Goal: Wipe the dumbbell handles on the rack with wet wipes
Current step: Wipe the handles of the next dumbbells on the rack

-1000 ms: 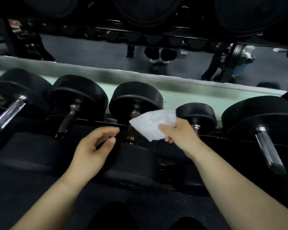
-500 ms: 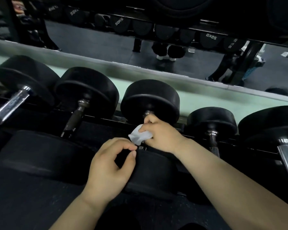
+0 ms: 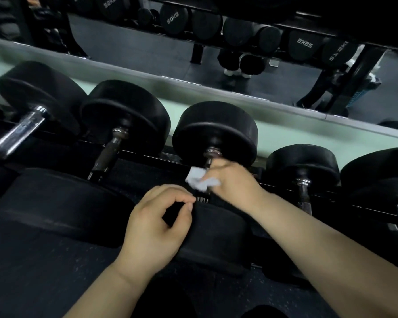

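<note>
1. White crumpled wet wipe (image 3: 201, 181), spread in the air a second ago, now bunched against the thin metal handle (image 3: 208, 162) of the middle black dumbbell (image 3: 214, 127).
2. Clenched there by right hand (image 3: 233, 180) fingers; left hand (image 3: 154, 226) loosely curled, holding nothing.
3. Wiping likely begun.

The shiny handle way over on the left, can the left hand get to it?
Probably yes. The left hand holds nothing, and the shiny handle lies bare, with nothing on top of it. Only the dark-handled dumbbell lies between them, and the hand could likely pass over it.
</note>
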Motion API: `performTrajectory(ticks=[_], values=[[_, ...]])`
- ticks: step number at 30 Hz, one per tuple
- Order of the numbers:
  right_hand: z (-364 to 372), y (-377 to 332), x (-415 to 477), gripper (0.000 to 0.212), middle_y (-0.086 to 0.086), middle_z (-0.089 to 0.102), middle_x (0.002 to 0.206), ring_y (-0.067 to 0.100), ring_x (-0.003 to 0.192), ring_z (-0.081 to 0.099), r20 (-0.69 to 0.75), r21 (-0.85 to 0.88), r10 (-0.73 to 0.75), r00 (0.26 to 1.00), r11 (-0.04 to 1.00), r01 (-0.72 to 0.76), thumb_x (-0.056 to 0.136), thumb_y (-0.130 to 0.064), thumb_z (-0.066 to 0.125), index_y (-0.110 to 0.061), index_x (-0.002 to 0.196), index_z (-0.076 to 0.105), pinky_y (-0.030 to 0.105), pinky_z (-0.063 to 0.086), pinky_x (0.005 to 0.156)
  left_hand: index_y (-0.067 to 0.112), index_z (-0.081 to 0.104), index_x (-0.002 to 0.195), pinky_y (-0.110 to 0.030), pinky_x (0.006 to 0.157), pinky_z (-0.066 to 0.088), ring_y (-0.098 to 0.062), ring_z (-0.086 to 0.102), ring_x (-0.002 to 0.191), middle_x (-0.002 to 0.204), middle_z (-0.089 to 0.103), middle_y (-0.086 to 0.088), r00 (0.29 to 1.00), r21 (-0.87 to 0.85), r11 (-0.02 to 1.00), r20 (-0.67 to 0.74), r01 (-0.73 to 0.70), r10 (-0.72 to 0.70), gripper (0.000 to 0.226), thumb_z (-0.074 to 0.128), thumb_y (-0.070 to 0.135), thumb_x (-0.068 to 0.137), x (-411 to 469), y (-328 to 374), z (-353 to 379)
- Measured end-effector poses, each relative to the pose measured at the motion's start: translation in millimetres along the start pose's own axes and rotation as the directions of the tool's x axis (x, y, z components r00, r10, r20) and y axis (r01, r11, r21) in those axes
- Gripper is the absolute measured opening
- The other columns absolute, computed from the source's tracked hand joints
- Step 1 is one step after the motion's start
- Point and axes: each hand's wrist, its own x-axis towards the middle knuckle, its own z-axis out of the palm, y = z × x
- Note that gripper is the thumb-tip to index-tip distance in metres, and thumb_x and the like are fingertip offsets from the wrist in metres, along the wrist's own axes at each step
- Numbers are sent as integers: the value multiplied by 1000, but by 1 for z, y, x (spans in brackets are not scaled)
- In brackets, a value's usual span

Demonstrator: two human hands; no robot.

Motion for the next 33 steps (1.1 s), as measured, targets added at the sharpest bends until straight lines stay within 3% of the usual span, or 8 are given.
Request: performTrajectory(ticks=[3, 7, 10, 16, 19, 23, 29, 33], values=[[0, -10, -9, 17, 21, 64, 93, 31, 91, 60, 176, 79, -126, 976, 990, 113, 82, -6, 56, 2, 89, 70, 33, 44, 81, 32, 60, 88, -4, 81, 41, 3, 57, 90, 97, 60, 30, 1000, 5, 1000, -2, -8, 8, 17, 48, 35, 76, 0, 1, 0], [-8, -2, 18, 26, 13, 63, 109, 27, 106, 57, 61, -27, 11, 998, 1000, -10, 89, -16, 46, -13, 107, 66, 27, 39, 89, 33, 61, 90, -4, 82, 41, 4, 57, 92, 98, 60, 29, 1000, 4, 1000, -2, 1, -1, 19, 48, 36, 76, -1, 1, 0], [-6, 4, 14, 28, 5, 62, 114, 22, 107, 57, -53, 86, 71, 996, 994, -66, 87, -11, 49, -19, 108, 67, 10, 38, 83, 34, 61, 89, -3, 82, 40, 5, 57, 93, 98, 59, 30, 1000, 8, 1000, -3, -5, 5, 19, 48, 35, 76, -1, 1, 0], [0, -3, -11, 15, -5, 49, 71, 14, 72, 51, 221, 145, -151, 964, 982, 121, 82, -5, 55, -3, 87, 69, 14, 36, 64, 34, 60, 89, -2, 83, 40, 6, 56, 92, 97, 59, 33, 1000, 22, 1000, -3, 4, -4, 19, 47, 36, 76, -1, 2, 0], [0, 9, 6, 30, 9, 60, 93, 28, 93, 59, 13, 119, -28, 1000, 993, 26, 79, 0, 53, -15, 98, 71, 30, 43, 82, 33, 61, 88, -2, 82, 39, 6, 57, 91, 97, 60, 30, 1000, 21, 1000, -5, -2, 2, 18, 48, 35, 76, -1, 1, 0], [6, 16, 11, 35, 13, 60, 111, 31, 103, 57, -171, 146, 179, 969, 977, -155, 84, -2, 48, -15, 111, 64, 28, 41, 89, 32, 61, 88, -3, 83, 39, 6, 57, 91, 100, 60, 21, 1000, 20, 1000, -7, -8, 8, 17, 48, 34, 76, -1, 1, 0], [10, 8, -23, 17, -6, 56, 83, 2, 82, 51, 82, 303, -65, 994, 952, 37, 80, -10, 58, -11, 91, 73, 13, 37, 72, 32, 61, 88, -2, 82, 39, 7, 57, 91, 94, 60, 32, 1000, 18, 1000, 7, 4, -4, 18, 48, 34, 76, -1, 3, 0], [4, 25, -30, 33, -13, 60, 51, 1, 57, 52, -79, 631, 357, 931, 741, -230, 82, -1, 49, -24, 70, 69, 18, 41, 65, 33, 61, 89, -2, 82, 39, 7, 57, 92, 94, 60, 32, 1000, 5, 1000, 9, 10, -11, 19, 48, 35, 76, -1, 3, -1]])
